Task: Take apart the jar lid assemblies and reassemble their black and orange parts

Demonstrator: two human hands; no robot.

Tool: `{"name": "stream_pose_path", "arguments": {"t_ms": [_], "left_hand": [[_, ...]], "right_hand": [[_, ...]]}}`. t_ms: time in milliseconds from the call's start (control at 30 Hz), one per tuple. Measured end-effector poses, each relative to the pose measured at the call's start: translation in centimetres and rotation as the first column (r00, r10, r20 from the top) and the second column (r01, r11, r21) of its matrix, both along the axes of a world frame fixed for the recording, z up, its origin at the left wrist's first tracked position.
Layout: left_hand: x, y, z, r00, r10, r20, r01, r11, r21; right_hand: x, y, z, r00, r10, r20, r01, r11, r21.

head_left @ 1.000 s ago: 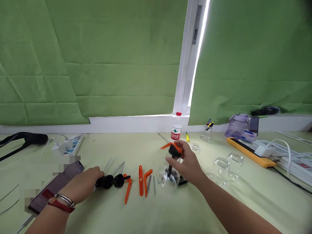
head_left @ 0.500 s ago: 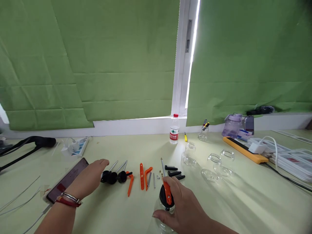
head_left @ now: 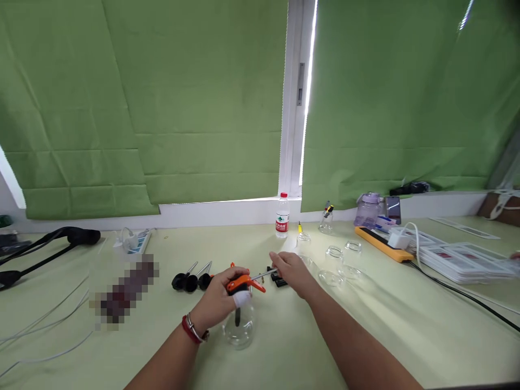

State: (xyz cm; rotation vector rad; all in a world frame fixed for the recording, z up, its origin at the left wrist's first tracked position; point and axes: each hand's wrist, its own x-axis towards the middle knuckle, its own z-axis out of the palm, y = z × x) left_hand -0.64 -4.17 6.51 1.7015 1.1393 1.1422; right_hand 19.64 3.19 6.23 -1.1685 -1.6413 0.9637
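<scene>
A clear glass bottle stands upright near me, with a black cap and an orange handle on top. My left hand is closed around the top of it, a white wrap on one finger. A thin metal tube sticks out from the orange handle to the right. My right hand pinches the far end of this tube; the fingertips partly hide it. Black spring parts lie just beyond, partly covered by my right hand. Black caps with metal tubes lie left of my left hand.
Clear glass bottles stand at the right, near a water bottle with a red cap. An orange power strip and stacked white panels lie further right. A blurred-out object and cables are on the left.
My left hand has moved right from beside the black caps onto the bottle top. My right hand has shifted from the bottle to the tube's end. The bottle now stands further left.
</scene>
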Motion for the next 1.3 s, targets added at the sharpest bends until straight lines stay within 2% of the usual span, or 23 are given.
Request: {"name": "stream_pose_path", "arguments": {"t_ms": [67, 167, 267, 400, 500, 600, 733, 933, 1200, 1300], "left_hand": [[-0.1, 0.5, -0.3, 0.981, 0.043, 0.187, -0.034, 0.998, -0.053], [0.0, 0.9, -1.4, 0.864, 0.087, 0.497, 0.030, 0.975, -0.222], [0.5, 1.1, -3.0, 0.790, 0.142, 0.597, 0.053, 0.954, -0.297], [1.0, 1.7, -4.6, 0.760, 0.258, 0.597, 0.083, 0.872, -0.482], [1.0, 2.0, -5.0, 0.757, 0.297, 0.582, 0.084, 0.839, -0.537], [0.8, 2.1, -5.0, 0.752, 0.323, 0.575, 0.079, 0.821, -0.565], [0.7, 2.3, -5.2, 0.755, 0.308, 0.579, 0.088, 0.827, -0.555], [0.2, 2.8, -5.8, 0.782, 0.302, 0.545, 0.044, 0.846, -0.531], [0.0, 2.9, -5.7, 0.796, 0.286, 0.533, 0.052, 0.846, -0.530], [0.1, 2.7, -5.4, 0.816, 0.276, 0.509, 0.042, 0.849, -0.527]], "right_hand": [[-0.8, 0.6, -0.5, 0.995, 0.073, -0.071, -0.082, 0.986, -0.143], [-2.4, 0.6, -1.3, 0.981, 0.036, -0.192, -0.097, 0.942, -0.322], [-3.4, 0.6, -2.7, 0.964, -0.020, -0.266, -0.085, 0.923, -0.376], [-3.0, 0.9, -5.0, 0.958, -0.034, -0.285, -0.053, 0.955, -0.292], [-1.9, 1.2, -6.0, 0.970, 0.014, -0.243, -0.069, 0.973, -0.220], [-0.9, 1.3, -6.5, 0.975, 0.065, -0.211, -0.129, 0.942, -0.308], [-0.6, 1.1, -6.9, 0.965, 0.040, -0.261, -0.157, 0.881, -0.446], [-0.8, 0.9, -7.1, 0.904, 0.071, -0.421, -0.254, 0.881, -0.398], [-0.7, 1.3, -7.6, 0.901, 0.077, -0.427, -0.259, 0.885, -0.386], [-0.8, 1.3, -7.6, 0.913, 0.050, -0.405, -0.223, 0.893, -0.392]]}}
